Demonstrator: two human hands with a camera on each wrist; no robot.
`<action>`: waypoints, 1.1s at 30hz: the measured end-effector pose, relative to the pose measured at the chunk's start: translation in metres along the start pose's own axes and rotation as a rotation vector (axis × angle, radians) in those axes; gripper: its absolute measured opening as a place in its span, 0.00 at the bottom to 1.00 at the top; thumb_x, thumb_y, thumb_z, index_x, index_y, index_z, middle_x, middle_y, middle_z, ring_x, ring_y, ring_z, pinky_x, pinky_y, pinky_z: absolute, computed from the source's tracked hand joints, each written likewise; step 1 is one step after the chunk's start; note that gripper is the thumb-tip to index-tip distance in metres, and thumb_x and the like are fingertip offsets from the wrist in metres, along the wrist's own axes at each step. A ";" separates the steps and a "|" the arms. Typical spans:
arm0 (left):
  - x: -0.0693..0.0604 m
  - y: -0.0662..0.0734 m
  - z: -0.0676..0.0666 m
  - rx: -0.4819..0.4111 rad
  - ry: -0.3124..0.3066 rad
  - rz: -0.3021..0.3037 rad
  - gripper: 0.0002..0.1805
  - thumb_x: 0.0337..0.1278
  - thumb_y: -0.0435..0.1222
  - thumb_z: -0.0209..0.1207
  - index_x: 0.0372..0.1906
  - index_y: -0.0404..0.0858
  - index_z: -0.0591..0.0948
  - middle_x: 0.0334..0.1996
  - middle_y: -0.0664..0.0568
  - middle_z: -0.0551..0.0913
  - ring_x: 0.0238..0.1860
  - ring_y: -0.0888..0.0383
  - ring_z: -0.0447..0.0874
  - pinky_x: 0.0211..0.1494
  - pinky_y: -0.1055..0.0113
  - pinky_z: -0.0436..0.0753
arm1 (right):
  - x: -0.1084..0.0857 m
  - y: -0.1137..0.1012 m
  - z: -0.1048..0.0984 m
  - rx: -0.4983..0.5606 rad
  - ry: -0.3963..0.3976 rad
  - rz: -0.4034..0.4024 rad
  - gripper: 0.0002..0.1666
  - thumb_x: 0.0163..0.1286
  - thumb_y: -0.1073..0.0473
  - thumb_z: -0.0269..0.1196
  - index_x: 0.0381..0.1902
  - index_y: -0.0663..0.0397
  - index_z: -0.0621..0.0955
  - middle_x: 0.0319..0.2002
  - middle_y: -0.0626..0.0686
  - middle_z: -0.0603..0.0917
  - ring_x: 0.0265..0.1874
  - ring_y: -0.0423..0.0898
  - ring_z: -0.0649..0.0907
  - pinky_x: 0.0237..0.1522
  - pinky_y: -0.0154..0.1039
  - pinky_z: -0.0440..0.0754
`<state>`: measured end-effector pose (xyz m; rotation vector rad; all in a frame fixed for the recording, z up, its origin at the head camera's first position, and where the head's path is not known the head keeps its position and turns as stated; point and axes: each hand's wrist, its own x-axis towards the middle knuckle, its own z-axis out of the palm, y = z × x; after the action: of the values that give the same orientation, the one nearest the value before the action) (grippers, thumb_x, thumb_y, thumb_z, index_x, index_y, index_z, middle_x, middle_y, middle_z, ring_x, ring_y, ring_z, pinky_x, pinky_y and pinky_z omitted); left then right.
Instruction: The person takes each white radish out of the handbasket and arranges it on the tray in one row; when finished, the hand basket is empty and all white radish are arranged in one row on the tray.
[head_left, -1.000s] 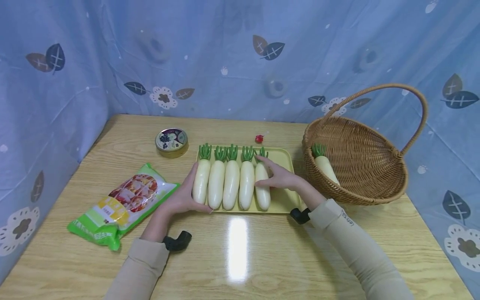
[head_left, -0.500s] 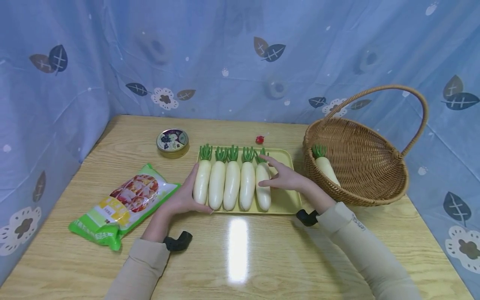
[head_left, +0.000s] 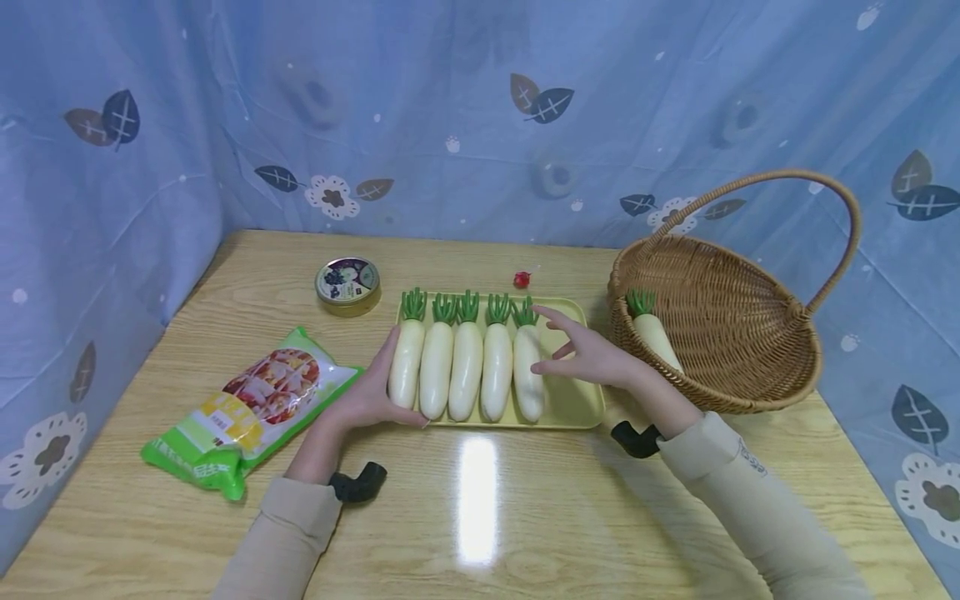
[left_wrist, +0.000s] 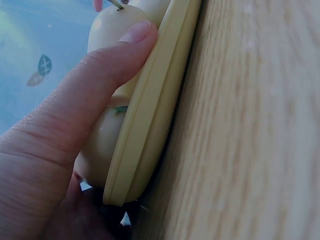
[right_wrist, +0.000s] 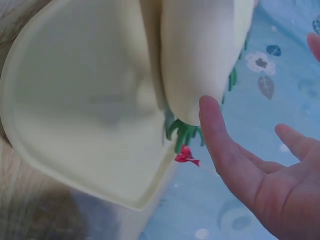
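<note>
A row of several white radishes with green tops lies side by side on a yellow tray (head_left: 573, 404). My left hand (head_left: 363, 398) rests at the tray's left front corner, fingers along the leftmost radish (head_left: 406, 367). In the left wrist view its straight thumb (left_wrist: 102, 82) touches the tray rim (left_wrist: 145, 115). My right hand (head_left: 596, 358) is spread beside the rightmost radish (head_left: 529, 379), holding nothing. The right wrist view shows its fingers loosely extended, one fingertip overlapping that radish (right_wrist: 200, 55); contact is unclear.
At right stands a wicker basket (head_left: 738, 308) with a tall handle and a radish (head_left: 657, 340) inside. A bag (head_left: 258, 400) with green edges and a round tin (head_left: 348, 286) are at left. One small red item (head_left: 522, 279) lies behind the tray.
My right hand has drawn back to the right from the rightmost radish, and its fingers are wider apart from it. My left hand has stayed at the tray's corner.
</note>
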<state>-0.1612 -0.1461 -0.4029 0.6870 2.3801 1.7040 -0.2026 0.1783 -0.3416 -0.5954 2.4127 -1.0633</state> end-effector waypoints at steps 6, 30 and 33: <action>0.000 -0.001 0.001 0.013 0.001 -0.035 0.72 0.16 0.29 0.77 0.70 0.38 0.39 0.67 0.37 0.51 0.67 0.44 0.49 0.68 0.49 0.48 | -0.009 -0.008 -0.004 -0.041 0.014 -0.030 0.51 0.58 0.48 0.65 0.72 0.39 0.48 0.67 0.64 0.55 0.47 0.58 0.77 0.43 0.47 0.79; -0.001 -0.001 0.001 0.047 0.002 -0.099 0.75 0.19 0.31 0.77 0.71 0.38 0.33 0.70 0.37 0.40 0.69 0.45 0.41 0.69 0.49 0.44 | -0.037 -0.029 -0.026 -0.132 0.073 -0.062 0.52 0.56 0.48 0.67 0.71 0.39 0.50 0.65 0.63 0.60 0.47 0.54 0.78 0.43 0.48 0.78; -0.001 -0.002 0.001 0.043 0.001 -0.108 0.75 0.19 0.30 0.77 0.71 0.39 0.32 0.70 0.38 0.40 0.69 0.46 0.40 0.69 0.49 0.44 | -0.042 -0.031 -0.030 -0.126 0.072 -0.064 0.51 0.57 0.48 0.66 0.71 0.40 0.50 0.65 0.64 0.60 0.48 0.55 0.77 0.44 0.50 0.78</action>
<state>-0.1603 -0.1465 -0.4057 0.5525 2.4134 1.6159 -0.1780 0.1997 -0.2908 -0.6912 2.5534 -0.9784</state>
